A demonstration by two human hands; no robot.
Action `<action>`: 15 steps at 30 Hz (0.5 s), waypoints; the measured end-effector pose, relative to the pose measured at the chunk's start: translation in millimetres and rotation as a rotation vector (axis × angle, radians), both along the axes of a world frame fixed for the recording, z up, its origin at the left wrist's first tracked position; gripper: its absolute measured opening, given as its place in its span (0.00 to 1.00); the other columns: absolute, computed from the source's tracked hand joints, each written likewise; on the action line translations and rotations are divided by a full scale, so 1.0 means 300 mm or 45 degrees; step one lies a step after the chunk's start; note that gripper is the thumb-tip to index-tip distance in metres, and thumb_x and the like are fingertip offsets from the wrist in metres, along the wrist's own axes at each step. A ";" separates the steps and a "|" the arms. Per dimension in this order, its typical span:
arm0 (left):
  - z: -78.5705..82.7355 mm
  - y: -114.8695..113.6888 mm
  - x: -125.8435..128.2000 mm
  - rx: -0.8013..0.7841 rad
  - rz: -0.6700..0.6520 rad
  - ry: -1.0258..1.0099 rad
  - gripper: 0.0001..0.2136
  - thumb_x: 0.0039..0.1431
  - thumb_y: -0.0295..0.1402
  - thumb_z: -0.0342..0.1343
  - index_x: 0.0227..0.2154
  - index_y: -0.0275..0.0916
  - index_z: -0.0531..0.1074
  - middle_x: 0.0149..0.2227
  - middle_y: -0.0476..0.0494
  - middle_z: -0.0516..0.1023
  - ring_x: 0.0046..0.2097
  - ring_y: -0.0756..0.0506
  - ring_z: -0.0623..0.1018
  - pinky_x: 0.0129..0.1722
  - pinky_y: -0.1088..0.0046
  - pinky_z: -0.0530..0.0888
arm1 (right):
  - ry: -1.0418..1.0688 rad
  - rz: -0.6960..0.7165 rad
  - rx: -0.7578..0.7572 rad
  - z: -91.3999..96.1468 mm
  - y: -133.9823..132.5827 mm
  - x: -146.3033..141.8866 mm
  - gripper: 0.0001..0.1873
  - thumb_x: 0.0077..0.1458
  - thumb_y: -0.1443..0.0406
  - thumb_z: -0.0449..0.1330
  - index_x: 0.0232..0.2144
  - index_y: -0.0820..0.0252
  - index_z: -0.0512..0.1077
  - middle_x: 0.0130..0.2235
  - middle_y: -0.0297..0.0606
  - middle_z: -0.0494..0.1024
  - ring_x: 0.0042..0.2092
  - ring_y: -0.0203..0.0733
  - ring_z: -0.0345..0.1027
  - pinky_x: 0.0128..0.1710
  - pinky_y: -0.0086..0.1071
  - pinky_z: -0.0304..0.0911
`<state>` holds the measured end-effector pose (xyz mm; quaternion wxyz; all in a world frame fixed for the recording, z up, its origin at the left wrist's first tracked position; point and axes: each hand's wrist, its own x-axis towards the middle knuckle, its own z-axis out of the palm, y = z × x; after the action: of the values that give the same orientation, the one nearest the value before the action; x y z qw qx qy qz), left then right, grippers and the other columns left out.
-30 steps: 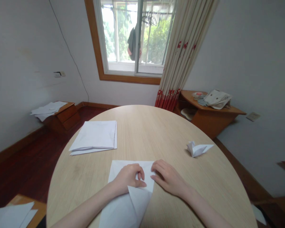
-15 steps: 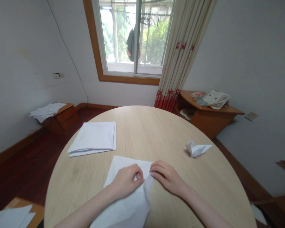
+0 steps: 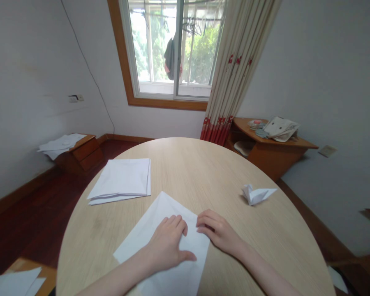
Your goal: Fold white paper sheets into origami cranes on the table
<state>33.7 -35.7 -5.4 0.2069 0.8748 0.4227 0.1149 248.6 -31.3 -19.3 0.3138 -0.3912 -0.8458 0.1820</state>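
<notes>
A white sheet of paper (image 3: 152,222) lies turned like a diamond on the round wooden table (image 3: 203,172), close to me. My left hand (image 3: 169,242) rests flat on the sheet, fingers stretched out and thumb spread. My right hand (image 3: 217,232) touches the sheet's right edge with its fingertips, fingers loosely extended and holding nothing. A small folded paper figure (image 3: 255,194) sits on the table to the right, beyond my right hand.
A stack of white sheets (image 3: 121,180) lies on the table's left side. A low wooden cabinet (image 3: 80,154) with papers stands at the left wall, a corner shelf (image 3: 274,144) with cloth items at the right. More papers (image 3: 12,281) lie at the bottom left.
The sheet's folded flap has been opened out, and the paper now lies flat and rotated. My left hand went from a pinch on the fold to lying flat on the sheet.
</notes>
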 end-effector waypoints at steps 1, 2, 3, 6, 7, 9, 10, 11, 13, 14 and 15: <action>-0.001 0.000 0.001 -0.003 0.000 0.001 0.25 0.39 0.48 0.70 0.33 0.39 0.65 0.39 0.48 0.71 0.40 0.42 0.69 0.38 0.67 0.61 | -0.005 0.008 0.002 -0.002 0.000 0.001 0.13 0.64 0.61 0.51 0.34 0.58 0.73 0.36 0.40 0.76 0.39 0.41 0.69 0.39 0.35 0.66; -0.002 0.000 0.003 -0.004 0.003 -0.001 0.25 0.39 0.48 0.70 0.33 0.39 0.65 0.38 0.47 0.71 0.40 0.42 0.69 0.38 0.67 0.62 | -0.013 0.019 -0.001 -0.004 0.000 0.001 0.12 0.64 0.63 0.51 0.35 0.58 0.74 0.37 0.41 0.76 0.41 0.42 0.69 0.41 0.35 0.66; -0.004 0.000 0.004 -0.003 0.007 -0.003 0.25 0.39 0.48 0.70 0.33 0.38 0.65 0.38 0.47 0.71 0.40 0.42 0.69 0.38 0.67 0.62 | -0.026 0.031 -0.007 -0.005 0.001 0.002 0.12 0.64 0.64 0.50 0.38 0.58 0.74 0.39 0.42 0.76 0.43 0.42 0.69 0.42 0.36 0.66; -0.010 -0.001 0.007 -0.007 0.021 -0.010 0.25 0.40 0.48 0.70 0.33 0.38 0.65 0.38 0.46 0.71 0.41 0.41 0.69 0.38 0.67 0.62 | -0.115 0.125 -0.034 -0.008 0.005 0.002 0.17 0.63 0.69 0.49 0.50 0.58 0.71 0.51 0.45 0.74 0.53 0.43 0.66 0.51 0.40 0.63; -0.011 -0.002 0.008 -0.013 0.026 -0.012 0.25 0.40 0.48 0.70 0.33 0.38 0.65 0.38 0.46 0.71 0.41 0.41 0.69 0.38 0.67 0.62 | -0.158 0.173 -0.046 -0.009 0.007 0.001 0.19 0.62 0.71 0.49 0.53 0.58 0.68 0.55 0.45 0.71 0.57 0.43 0.63 0.55 0.42 0.60; -0.012 -0.004 0.009 -0.029 0.033 -0.013 0.25 0.40 0.47 0.70 0.33 0.38 0.65 0.38 0.46 0.71 0.41 0.41 0.69 0.38 0.67 0.63 | -0.244 0.244 -0.080 -0.007 0.010 0.001 0.25 0.59 0.74 0.49 0.58 0.57 0.64 0.60 0.44 0.66 0.61 0.43 0.56 0.59 0.44 0.55; -0.011 -0.004 0.009 -0.035 0.032 -0.012 0.25 0.40 0.47 0.70 0.33 0.38 0.65 0.38 0.46 0.71 0.41 0.41 0.69 0.38 0.67 0.63 | -0.282 0.255 -0.102 -0.005 0.012 0.000 0.27 0.58 0.75 0.48 0.59 0.56 0.62 0.61 0.43 0.64 0.62 0.43 0.54 0.60 0.45 0.53; -0.010 -0.004 0.009 -0.039 0.029 -0.010 0.25 0.40 0.47 0.70 0.33 0.38 0.64 0.39 0.46 0.71 0.41 0.41 0.69 0.38 0.67 0.63 | -0.312 0.247 -0.120 -0.002 0.012 0.001 0.29 0.57 0.76 0.48 0.59 0.55 0.61 0.61 0.42 0.64 0.63 0.42 0.54 0.61 0.45 0.52; -0.008 -0.001 0.007 -0.041 0.018 -0.004 0.24 0.40 0.46 0.70 0.33 0.38 0.64 0.39 0.46 0.71 0.41 0.42 0.69 0.38 0.68 0.63 | -0.355 0.204 -0.131 0.007 0.009 0.002 0.30 0.56 0.77 0.47 0.59 0.52 0.61 0.61 0.40 0.63 0.62 0.41 0.55 0.61 0.46 0.52; -0.007 0.001 0.005 -0.038 0.015 -0.001 0.24 0.41 0.45 0.70 0.33 0.38 0.64 0.39 0.47 0.71 0.41 0.42 0.69 0.38 0.68 0.63 | -0.369 0.185 -0.120 0.012 0.007 0.003 0.30 0.56 0.77 0.47 0.59 0.52 0.62 0.61 0.39 0.63 0.62 0.41 0.56 0.60 0.46 0.52; -0.006 0.004 0.002 -0.029 0.013 -0.001 0.23 0.42 0.45 0.70 0.33 0.38 0.64 0.39 0.47 0.71 0.41 0.42 0.69 0.38 0.68 0.63 | -0.382 0.166 -0.098 0.018 0.003 0.004 0.30 0.57 0.77 0.47 0.59 0.52 0.62 0.61 0.39 0.64 0.62 0.41 0.56 0.60 0.47 0.53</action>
<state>34.3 -34.5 -7.2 0.2164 0.8702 0.4284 0.1116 249.9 -30.3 -13.8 0.1563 -0.3699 -0.8992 0.1740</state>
